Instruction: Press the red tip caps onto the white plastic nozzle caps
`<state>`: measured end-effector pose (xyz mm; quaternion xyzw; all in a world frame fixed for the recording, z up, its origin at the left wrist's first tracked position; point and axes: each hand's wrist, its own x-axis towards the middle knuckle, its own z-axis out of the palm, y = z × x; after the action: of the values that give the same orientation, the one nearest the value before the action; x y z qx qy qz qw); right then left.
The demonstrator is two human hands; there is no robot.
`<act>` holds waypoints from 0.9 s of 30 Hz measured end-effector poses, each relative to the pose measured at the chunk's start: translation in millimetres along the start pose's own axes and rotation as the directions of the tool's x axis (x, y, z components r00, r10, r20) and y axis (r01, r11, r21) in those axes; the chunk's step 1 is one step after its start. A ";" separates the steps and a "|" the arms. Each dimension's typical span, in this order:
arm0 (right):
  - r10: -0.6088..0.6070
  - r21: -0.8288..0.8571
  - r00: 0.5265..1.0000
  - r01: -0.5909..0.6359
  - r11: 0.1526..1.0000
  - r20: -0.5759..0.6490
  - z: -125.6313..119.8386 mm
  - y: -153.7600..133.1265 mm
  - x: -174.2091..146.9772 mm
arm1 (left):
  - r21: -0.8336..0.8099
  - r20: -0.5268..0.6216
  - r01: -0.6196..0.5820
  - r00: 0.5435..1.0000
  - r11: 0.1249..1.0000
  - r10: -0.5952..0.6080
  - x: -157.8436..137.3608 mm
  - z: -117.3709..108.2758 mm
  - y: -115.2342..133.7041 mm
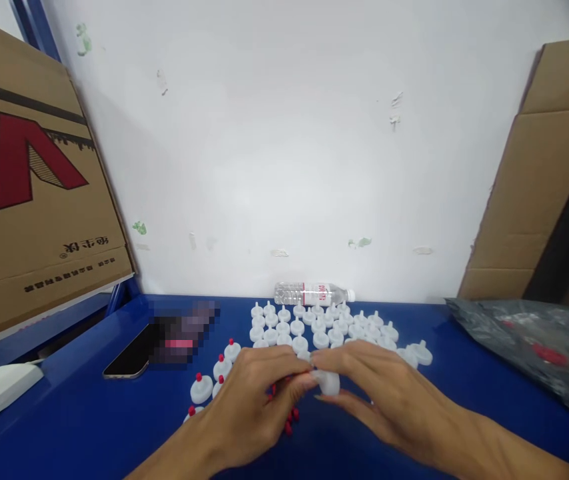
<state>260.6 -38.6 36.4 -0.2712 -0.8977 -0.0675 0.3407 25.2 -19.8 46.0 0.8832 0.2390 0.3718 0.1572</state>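
Observation:
My right hand [389,383] is closed on a white nozzle cap [330,383], gripped by its wide base between thumb and fingers. The cap is tilted, its narrow tip pointing toward my left hand [259,397]. At that tip my left thumb and forefinger are pinched together; whatever lies between them is hidden. Small red tip caps [288,427] lie on the table under my left hand, partly covered by it. Left of that hand stand several white nozzle caps with red tips [201,388]. Behind both hands, many plain white nozzle caps [297,325] stand with their spouts up.
A clear plastic bottle [314,293] lies along the white wall [289,167]. On the blue table [114,413], a phone [132,350] rests at the left, partly pixelated. Cardboard [39,220] stands at the left and more cardboard [524,193] at the right, near a grey plastic bag [524,353].

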 end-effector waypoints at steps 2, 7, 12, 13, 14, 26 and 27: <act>0.035 -0.084 0.999 -0.036 0.996 -0.005 -1.8 6.1 1.5 | 0.062 -0.166 -0.032 0.985 0.998 0.042 3.0 -8.9 -4.7; 0.156 -0.311 0.985 -0.127 0.942 0.070 -3.4 26.0 -0.6 | 0.592 -0.202 -0.027 0.962 0.806 0.181 6.4 -51.6 -37.9; 0.228 -0.390 0.964 -0.159 0.907 0.136 7.7 39.7 -11.6 | 0.817 -0.001 0.176 0.953 0.550 -0.303 4.1 -78.9 -76.6; 0.227 -0.394 0.964 -0.155 0.906 0.141 10.3 41.1 -14.1 | 0.817 0.033 0.184 0.931 0.547 -0.363 3.0 -80.1 -81.6; 0.224 -0.395 0.964 -0.151 0.906 0.146 12.7 42.0 -16.3 | 0.812 0.059 0.193 0.911 0.551 -0.407 1.7 -80.5 -85.7; 0.298 -0.402 0.917 -0.175 0.899 0.267 12.4 32.7 -15.3 | 0.646 0.018 0.231 0.948 0.728 -0.317 2.8 -80.4 -80.2; 0.298 -0.395 0.913 -0.174 0.902 0.279 12.1 32.4 -15.3 | 0.620 0.038 0.229 0.947 0.750 -0.320 3.9 -79.9 -72.6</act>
<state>280.4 -14.3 15.2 -0.4449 -0.8739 -0.1425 0.1339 -53.0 51.0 69.1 0.8656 0.4611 0.1839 -0.0654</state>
